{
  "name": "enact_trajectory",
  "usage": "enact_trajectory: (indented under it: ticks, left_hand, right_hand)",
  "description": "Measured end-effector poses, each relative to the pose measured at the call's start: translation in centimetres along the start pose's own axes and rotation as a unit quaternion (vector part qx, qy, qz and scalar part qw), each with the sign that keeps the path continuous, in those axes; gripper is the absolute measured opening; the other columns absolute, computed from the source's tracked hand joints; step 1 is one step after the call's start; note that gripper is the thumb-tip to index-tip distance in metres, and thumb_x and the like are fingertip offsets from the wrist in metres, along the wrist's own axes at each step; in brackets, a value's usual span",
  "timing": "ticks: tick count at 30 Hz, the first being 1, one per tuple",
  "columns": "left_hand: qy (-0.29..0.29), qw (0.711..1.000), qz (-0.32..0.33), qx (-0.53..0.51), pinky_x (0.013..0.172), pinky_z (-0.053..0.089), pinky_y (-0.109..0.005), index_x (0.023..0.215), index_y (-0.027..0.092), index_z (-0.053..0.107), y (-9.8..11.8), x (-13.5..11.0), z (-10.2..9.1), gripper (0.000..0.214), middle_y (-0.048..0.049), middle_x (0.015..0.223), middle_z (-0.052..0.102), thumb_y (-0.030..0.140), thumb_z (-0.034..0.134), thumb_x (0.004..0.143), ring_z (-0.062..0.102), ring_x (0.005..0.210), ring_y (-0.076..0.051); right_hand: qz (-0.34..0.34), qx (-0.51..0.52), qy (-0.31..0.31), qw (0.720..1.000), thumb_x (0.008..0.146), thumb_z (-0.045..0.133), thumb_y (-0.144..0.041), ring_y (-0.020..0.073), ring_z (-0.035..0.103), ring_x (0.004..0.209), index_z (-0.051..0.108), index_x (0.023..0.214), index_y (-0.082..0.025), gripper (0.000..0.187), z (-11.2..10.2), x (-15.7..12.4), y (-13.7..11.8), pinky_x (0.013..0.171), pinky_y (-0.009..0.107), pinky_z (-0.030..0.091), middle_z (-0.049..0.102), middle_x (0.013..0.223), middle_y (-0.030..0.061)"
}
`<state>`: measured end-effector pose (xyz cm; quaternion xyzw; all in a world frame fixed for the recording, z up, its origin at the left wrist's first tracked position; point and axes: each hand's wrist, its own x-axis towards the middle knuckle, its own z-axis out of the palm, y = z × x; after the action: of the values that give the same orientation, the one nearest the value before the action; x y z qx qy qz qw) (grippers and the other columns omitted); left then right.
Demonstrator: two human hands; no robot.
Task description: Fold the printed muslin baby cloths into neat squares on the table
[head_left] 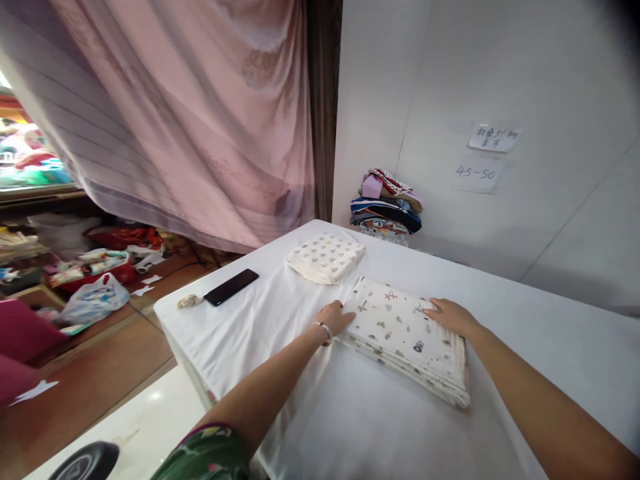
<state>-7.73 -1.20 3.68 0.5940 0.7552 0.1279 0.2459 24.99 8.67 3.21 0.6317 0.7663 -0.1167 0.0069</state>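
A thick folded cloth (pixel 400 330), white with small printed leaves and figures, lies in several layers on the white-covered table (pixel 380 427). At its left edge is my left hand (pixel 336 319), closed with the thumb along the top and the other fingers partly hidden. My right hand (pixel 453 316) grips the far right edge, its fingertips pressed on the print. A smaller folded cloth (pixel 327 257) with a grey and yellow pattern sits beyond, just apart from the thick one.
A black phone (pixel 232 287) with a pale fluffy charm (pixel 190 301) lies at the table's left. Folded fabrics (pixel 386 207) are piled by the wall. A pink curtain (pixel 210 113) hangs behind. Bags and a red basket (pixel 117 268) stand on the floor. A black object (pixel 87 461) is at lower left.
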Motion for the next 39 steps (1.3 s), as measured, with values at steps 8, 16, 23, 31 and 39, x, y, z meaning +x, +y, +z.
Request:
enact_trajectory:
  ticks: [8,16,23,31,39]
  left_hand:
    - [0.045,0.997,0.065,-0.022,0.080,0.045,-0.030,0.102,0.021,0.059,2.3,4.1,-2.2,0.036,-0.0063,0.099,0.064,0.043,0.059,0.072,0.058,0.094,-0.022]
    - [-0.002,0.993,0.075,-0.087,0.053,0.048,-0.028,0.108,0.021,0.058,7.2,11.8,-0.4,0.046,-0.0081,0.109,0.060,0.046,0.063,0.069,0.062,0.071,-0.020]
    - [0.046,0.987,0.053,-0.144,0.067,0.049,-0.026,0.111,0.021,0.057,4.4,11.0,0.8,0.043,-0.0057,0.115,0.058,0.044,0.059,0.075,0.059,0.091,-0.020]
    - [0.069,0.975,0.037,-0.209,0.065,0.048,-0.021,0.100,0.018,0.062,1.1,8.0,0.2,0.027,-0.0024,0.097,0.065,0.036,0.054,0.081,0.062,0.068,-0.010]
    - [0.043,0.976,-0.022,-0.210,0.051,0.047,-0.025,0.091,0.020,0.062,4.2,9.0,0.5,0.034,-0.0051,0.089,0.065,0.049,0.056,0.074,0.060,0.069,-0.018]
  right_hand:
    - [0.078,0.121,-0.080,0.986,0.057,0.056,-0.071,0.0295,0.060,0.088,0.065,0.088,-0.013,0.066,-1.3,-0.3,2.8,0.069,0.033,0.044,0.065,0.099,0.0150]
    - [0.196,0.154,-0.019,0.968,0.068,0.047,-0.069,0.0310,0.058,0.097,0.063,0.101,-0.009,0.071,0.4,-5.0,5.5,0.077,0.036,0.045,0.060,0.110,0.0192]
    - [0.064,0.067,0.116,0.989,0.080,0.042,-0.053,0.0296,0.052,0.108,0.055,0.117,-0.017,0.053,0.4,-7.7,2.7,0.086,0.041,0.043,0.056,0.120,0.0124]
    - [-0.238,0.119,0.152,0.952,0.085,0.044,-0.044,0.0234,0.048,0.115,0.050,0.123,-0.024,0.043,3.4,-13.4,-7.0,0.093,0.040,0.044,0.052,0.126,0.0069]
    - [-0.259,0.012,0.215,0.941,0.084,0.047,-0.036,0.0242,0.046,0.117,0.041,0.130,-0.020,0.049,5.8,-16.0,-7.3,0.093,0.040,0.042,0.049,0.128,0.0105]
